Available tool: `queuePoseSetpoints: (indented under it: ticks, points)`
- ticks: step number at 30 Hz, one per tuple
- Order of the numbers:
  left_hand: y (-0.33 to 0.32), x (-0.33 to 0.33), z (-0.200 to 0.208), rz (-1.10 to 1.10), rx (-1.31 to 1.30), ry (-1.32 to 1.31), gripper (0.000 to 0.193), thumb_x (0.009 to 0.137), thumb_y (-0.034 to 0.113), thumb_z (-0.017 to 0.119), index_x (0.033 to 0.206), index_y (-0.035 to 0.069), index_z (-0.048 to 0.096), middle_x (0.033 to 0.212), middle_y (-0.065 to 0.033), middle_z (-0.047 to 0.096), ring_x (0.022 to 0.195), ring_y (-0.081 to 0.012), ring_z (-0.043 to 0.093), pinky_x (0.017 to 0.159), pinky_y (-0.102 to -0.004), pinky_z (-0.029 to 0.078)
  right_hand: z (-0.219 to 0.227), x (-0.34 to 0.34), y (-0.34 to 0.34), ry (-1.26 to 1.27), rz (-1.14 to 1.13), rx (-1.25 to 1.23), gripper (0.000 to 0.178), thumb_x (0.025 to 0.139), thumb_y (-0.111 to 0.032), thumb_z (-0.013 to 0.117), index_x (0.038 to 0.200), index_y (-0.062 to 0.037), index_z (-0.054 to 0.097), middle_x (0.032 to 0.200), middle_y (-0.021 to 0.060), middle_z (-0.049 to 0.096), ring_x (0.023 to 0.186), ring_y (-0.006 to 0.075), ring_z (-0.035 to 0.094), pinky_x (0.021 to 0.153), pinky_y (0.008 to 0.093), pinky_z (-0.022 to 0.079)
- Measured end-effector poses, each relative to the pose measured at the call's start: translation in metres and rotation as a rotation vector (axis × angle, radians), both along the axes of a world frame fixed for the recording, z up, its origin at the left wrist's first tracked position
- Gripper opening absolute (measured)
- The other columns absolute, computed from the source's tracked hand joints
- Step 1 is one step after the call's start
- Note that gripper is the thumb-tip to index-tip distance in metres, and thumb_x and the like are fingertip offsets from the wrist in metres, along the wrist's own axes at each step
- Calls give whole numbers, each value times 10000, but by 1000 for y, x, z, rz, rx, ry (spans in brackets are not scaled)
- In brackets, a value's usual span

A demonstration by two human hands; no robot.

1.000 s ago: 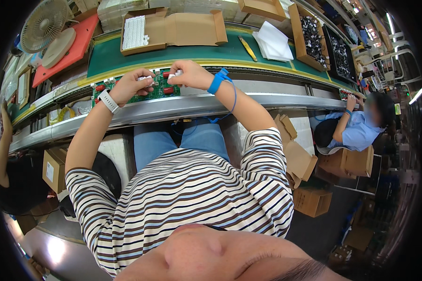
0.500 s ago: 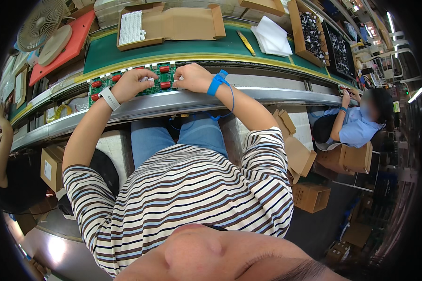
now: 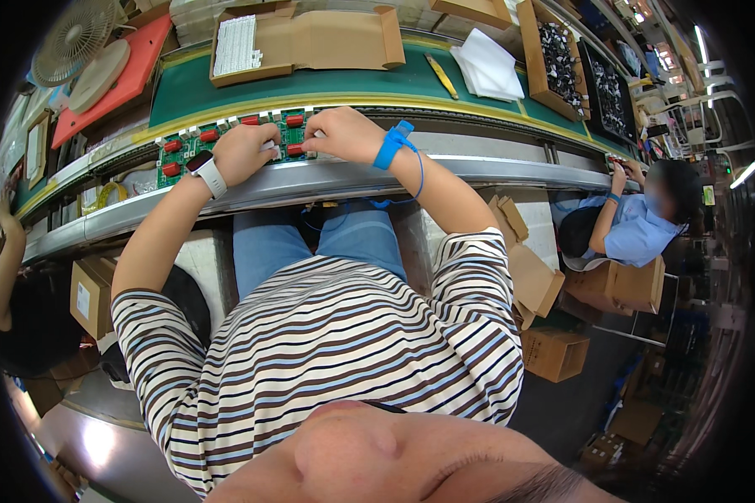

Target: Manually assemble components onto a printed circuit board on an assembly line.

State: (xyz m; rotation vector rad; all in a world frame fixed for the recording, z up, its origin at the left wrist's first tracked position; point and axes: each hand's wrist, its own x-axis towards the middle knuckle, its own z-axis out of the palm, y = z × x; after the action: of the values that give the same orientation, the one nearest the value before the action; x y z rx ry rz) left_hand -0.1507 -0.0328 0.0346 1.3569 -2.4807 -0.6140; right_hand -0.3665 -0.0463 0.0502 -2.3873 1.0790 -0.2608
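Your left hand (image 3: 242, 154) curls over the middle of the green circuit board (image 3: 291, 136), back up and fingers pointing right, its fingertips pinched on a small white piece (image 3: 269, 146). Your right hand (image 3: 344, 134) is at the board's right end, knuckles up and fingers pointing left, thumb and forefinger closed on a second white piece (image 3: 320, 134). Whether either set of fingertips touches the board, you cannot tell from this view.

Your forearms come in from near left and near right and converge across the metal rail (image 3: 327, 176), with a white watch (image 3: 213, 178) on your left wrist and a blue wrist strap (image 3: 389, 149) on your right.

Just beyond that rail, the board's long axis runs left to right, its left end slightly nearer to you. Its uncovered strip between your hands carries 2 red components (image 3: 294, 121), 1 near and 1 far; your right fingertips lie just right of the near 1, closer than your left.

Farther off, a green work surface (image 3: 352, 86) bears a yellow cutter (image 3: 441, 77), white sheets (image 3: 488, 67) to its right and, left, an open cardboard box (image 3: 344, 38) holding white strips (image 3: 236, 46).
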Motion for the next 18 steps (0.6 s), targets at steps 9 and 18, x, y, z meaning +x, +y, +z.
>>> queuePoseSetpoints:
  ticks: [9, 18]
  points:
    - [2, -4, -2, 1, -54, -38, 151, 738, 182, 634, 861, 108, 589, 739, -120, 623, 725, -307, 603, 628, -409, 464, -1, -8, -8, -331, -162, 450, 242, 830, -217, 578, 952, -10, 604, 801, 69, 611, 692, 134, 592, 614, 258, 466]
    - [7, 13, 14, 7, -15, 161, 162, 754, 129, 613, 904, 67, 625, 811, -160, 615, 767, -300, 597, 687, -367, 472, 0, 18, -17, -184, -43, 62, 294, 756, -310, 644, 856, -34, 642, 671, 97, 599, 630, 197, 581, 594, 288, 457]
